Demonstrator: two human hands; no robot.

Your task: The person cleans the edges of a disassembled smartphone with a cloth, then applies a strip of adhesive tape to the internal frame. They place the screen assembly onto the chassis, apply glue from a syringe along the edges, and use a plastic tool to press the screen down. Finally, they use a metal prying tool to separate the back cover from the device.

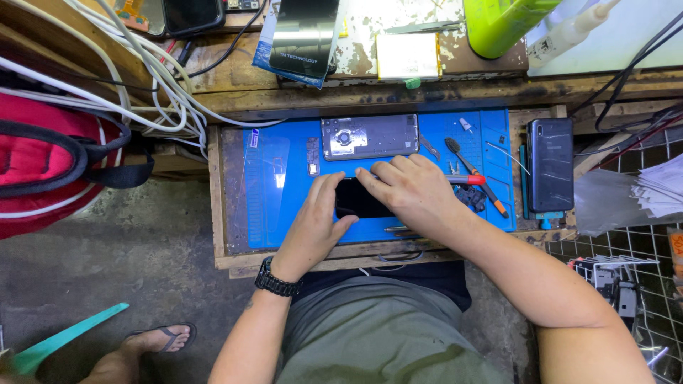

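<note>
My left hand [313,224] lies curled on the left end of a flat black glass phone screen [359,199], thumb hooked under its near edge. My right hand [413,192] lies flat over its right end, fingers pressed together on top. The screen rests on a blue rubber work mat [284,206] covering the wooden counter [224,213]. Just beyond my fingers lies an opened grey phone body [370,136]. A red-handled screwdriver [475,176] lies to the right, and farther right a dark phone [550,165] lies face down.
</note>
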